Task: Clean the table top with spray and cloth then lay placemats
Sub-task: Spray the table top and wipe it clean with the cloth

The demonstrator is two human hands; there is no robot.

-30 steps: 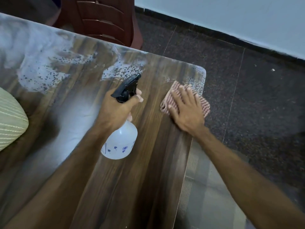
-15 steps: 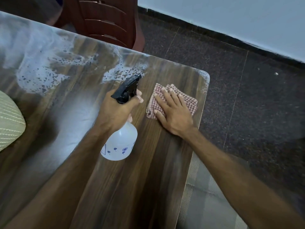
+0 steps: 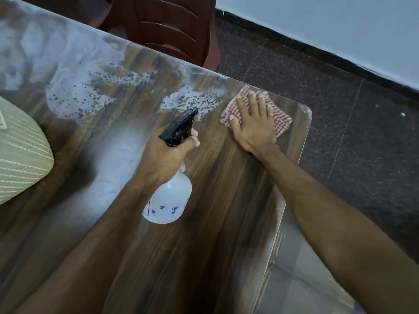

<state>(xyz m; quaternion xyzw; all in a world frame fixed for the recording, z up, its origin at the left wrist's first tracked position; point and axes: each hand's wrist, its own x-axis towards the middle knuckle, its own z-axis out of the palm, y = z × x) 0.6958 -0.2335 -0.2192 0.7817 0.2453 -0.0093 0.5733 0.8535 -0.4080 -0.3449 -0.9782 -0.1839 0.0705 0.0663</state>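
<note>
A dark wood-grain table top (image 3: 215,223) fills the view, with patches of white spray droplets (image 3: 190,100) across its far side. My left hand (image 3: 163,159) grips a white spray bottle (image 3: 170,200) with a black trigger head, held above the middle of the table. My right hand (image 3: 254,125) lies flat, fingers spread, pressing a red-and-white checked cloth (image 3: 281,121) onto the table near its far right corner. A green ribbed placemat (image 3: 20,152) lies at the left edge of the view.
A reddish-brown chair (image 3: 172,26) stands behind the table's far edge. Dark speckled floor tiles (image 3: 340,109) lie to the right, below a pale wall (image 3: 340,23). The table's rounded corner (image 3: 307,109) is just right of the cloth.
My right hand slid the cloth left from the corner, then pushed it away toward the far edge. The left hand and bottle stayed in place.
</note>
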